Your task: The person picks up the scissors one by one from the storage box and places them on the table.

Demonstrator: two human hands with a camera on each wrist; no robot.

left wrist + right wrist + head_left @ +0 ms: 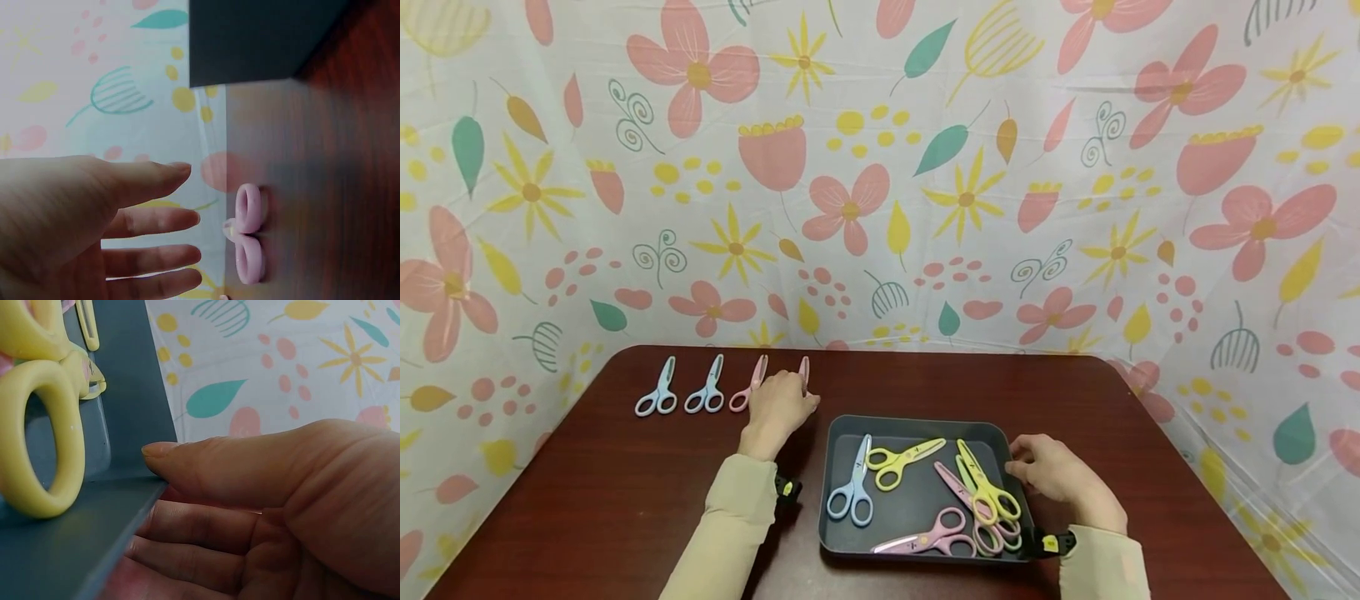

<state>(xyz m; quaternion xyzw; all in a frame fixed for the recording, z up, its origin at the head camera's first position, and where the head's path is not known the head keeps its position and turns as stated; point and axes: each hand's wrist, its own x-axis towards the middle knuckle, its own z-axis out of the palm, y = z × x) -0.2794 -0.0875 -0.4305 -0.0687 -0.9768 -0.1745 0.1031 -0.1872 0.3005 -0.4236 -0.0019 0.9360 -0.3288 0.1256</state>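
Note:
My left hand (777,410) is over the right end of a row on the table, between pink scissors (760,369) and another pink pair (805,370) that it partly hides. In the left wrist view, the hand (69,219) has extended fingers, apart from pink scissors (251,229). My right hand (1063,475) holds the right edge of a dark tray (906,504); the right wrist view shows the thumb of that hand (281,500) on the rim, fingers outside the wall. Inside lie blue scissors (862,471), yellow scissors (917,452), and several pink, yellow and green ones, some overlapping.
Two blue scissors, one at far left (664,387) and one beside it (713,383), complete the row, tips pointing toward the back. A flower-patterned cloth (880,275) hangs behind the brown table (587,483). The tray stands near the front, between both forearms.

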